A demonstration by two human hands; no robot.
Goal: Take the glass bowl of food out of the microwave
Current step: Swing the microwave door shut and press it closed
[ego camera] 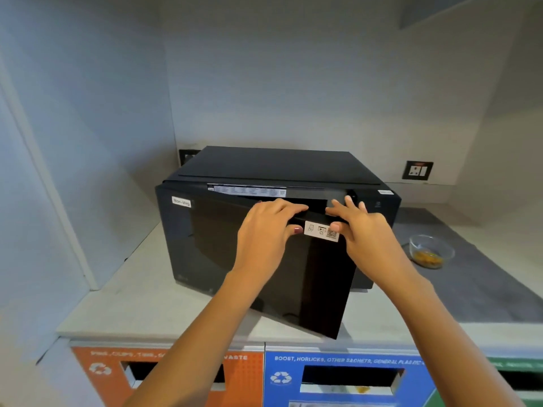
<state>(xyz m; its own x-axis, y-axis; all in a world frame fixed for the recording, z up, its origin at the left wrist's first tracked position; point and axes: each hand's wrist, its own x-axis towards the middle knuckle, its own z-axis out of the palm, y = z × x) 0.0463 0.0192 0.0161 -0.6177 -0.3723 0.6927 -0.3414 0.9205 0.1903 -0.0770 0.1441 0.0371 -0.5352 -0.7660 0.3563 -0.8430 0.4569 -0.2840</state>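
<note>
A black microwave stands on a pale counter, its dark door swung partly out on the left hinge. My left hand grips the door's top edge, fingers over it and thumb on the front. My right hand holds the same edge near the door's free corner, beside a white sticker. A clear glass bowl with yellow-orange food sits on the grey mat to the right of the microwave, outside it. The oven's inside is hidden behind the door.
A grey mat covers the counter's right part. A wall socket sits behind at the right. Below the counter edge are an orange waste bin front and a blue one with slots. A wall closes the left side.
</note>
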